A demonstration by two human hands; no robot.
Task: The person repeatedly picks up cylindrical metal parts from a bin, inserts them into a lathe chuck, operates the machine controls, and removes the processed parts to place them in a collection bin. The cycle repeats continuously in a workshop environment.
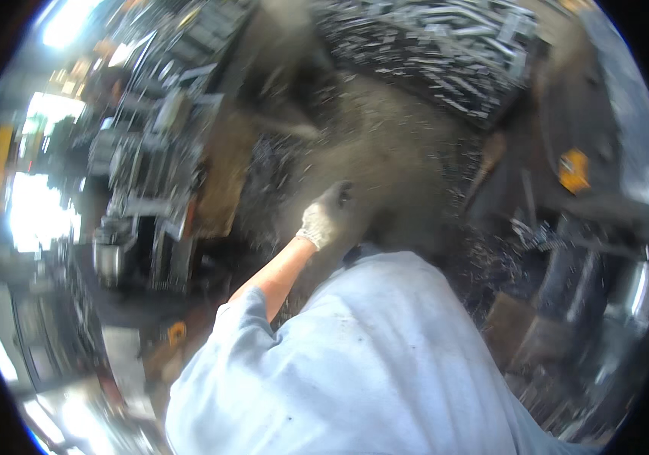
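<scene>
Grey metal bars [446, 53], head view: straight, blurred, heaped to the near corner of a dark bin [518, 87]
Likely handling: stiff, heavy together, perhaps slippery; grip one mid-length
Left hand [328, 214]: pale knit glove [314, 231], fingers seemingly part-curled; blur hides any hold
Right hand: unseen, cannot tell
Floor [385, 114]: brown, gritty-looking

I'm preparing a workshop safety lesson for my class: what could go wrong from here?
The floor is strewn with what look like metal bits, so footing might slip. The dark-edged tray of metal pieces has a corner someone could knock against. The left hand is gloved, but the bare forearm could get scratched.
</scene>
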